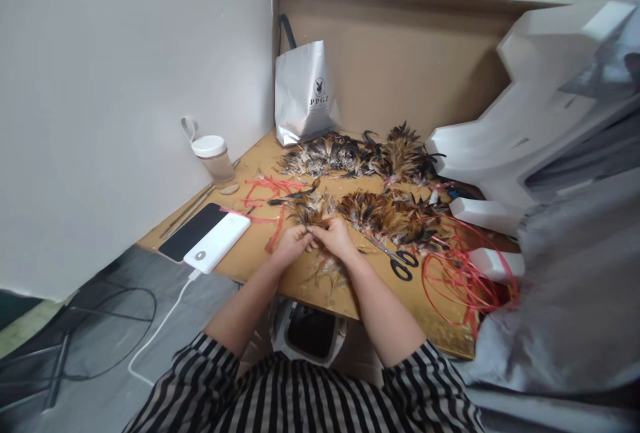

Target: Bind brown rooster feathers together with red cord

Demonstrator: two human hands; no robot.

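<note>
My left hand (294,244) and my right hand (336,238) meet near the front of the wooden table, fingers closed on a small bunch of brown feathers (311,209). The bunch fans out away from me, its base hidden by my fingertips. Right of it lies a row of golden-brown feather bunches (390,216). Black-handled scissors (403,263) rest beside my right forearm. Loose pale feathers (327,271) are scattered under my wrists. Further back sits a heap of dark, mottled feathers (335,153).
Pink-red plastic strips (273,186) lie to the left, and a tangle of red strip (465,273) at the right. A phone (190,233), a white power bank (217,243) and a lidded cup (216,159) stand left. Behind are a silver bag (303,96) and white foam (495,126).
</note>
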